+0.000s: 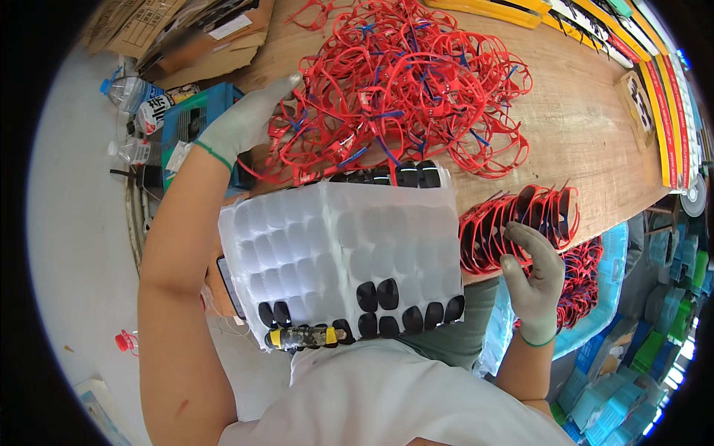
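My left hand (256,119), in a pale glove, reaches to the left edge of a tangled heap of red glasses frames (401,82) with some blue parts. One digit is stretched out; the others are partly hidden by the frames. My right hand (537,282), also gloved, has thumb and fingers apart beside a row of red sunglasses (513,223) with dark lenses. Its fingertips are at the row's near side. Before my body lies a white moulded tray (335,230) with several dark lenses (368,297) along its near part. A yellow-and-black tool handle (306,337) rests at its near edge.
Under the heap is a wooden table (573,97). Right of my lap stands a light-blue crate (611,267) holding more red frames. Bottles (134,93), a teal box (197,119) and cardboard (216,44) are at the left. Yellow-edged trays (666,119) line the right side.
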`<state>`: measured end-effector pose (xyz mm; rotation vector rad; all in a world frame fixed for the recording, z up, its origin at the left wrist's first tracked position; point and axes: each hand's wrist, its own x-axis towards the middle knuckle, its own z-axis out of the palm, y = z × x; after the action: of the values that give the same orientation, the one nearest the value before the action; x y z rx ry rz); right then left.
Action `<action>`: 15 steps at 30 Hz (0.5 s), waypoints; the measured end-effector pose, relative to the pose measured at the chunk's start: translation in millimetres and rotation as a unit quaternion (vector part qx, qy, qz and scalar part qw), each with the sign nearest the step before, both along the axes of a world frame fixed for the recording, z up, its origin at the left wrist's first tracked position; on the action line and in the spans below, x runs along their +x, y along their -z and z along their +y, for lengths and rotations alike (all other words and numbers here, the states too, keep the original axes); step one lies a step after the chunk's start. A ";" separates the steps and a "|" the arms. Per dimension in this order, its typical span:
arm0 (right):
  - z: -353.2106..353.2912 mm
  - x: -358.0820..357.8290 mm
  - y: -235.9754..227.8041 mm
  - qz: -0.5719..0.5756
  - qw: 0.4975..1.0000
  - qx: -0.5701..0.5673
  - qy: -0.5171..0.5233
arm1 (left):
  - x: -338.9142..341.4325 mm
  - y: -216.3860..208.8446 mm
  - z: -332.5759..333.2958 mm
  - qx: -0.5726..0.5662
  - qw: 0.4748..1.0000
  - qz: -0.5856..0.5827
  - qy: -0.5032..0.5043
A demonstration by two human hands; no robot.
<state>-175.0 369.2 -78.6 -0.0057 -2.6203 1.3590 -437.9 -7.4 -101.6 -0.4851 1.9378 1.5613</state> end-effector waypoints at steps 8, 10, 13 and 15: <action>-3.5 21.1 -3.0 0.036 0.999 -0.014 0.019 | 63.9 -12.0 -20.6 -0.345 0.804 0.481 -0.061; -5.8 25.6 -4.3 0.040 0.999 -0.013 0.017 | 83.4 -22.5 -6.8 -0.296 0.798 0.514 -0.106; -10.0 26.6 -9.4 0.051 0.999 -0.003 0.003 | 86.7 -42.9 11.4 -0.089 0.806 0.561 -0.166; -14.7 26.7 -14.3 0.060 0.998 0.001 -0.007 | 79.9 -45.3 11.5 0.059 0.790 0.581 -0.186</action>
<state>-148.3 354.5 -64.3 0.0926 -2.5269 1.3181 -358.0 4.1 -56.2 0.3067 2.6469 2.6003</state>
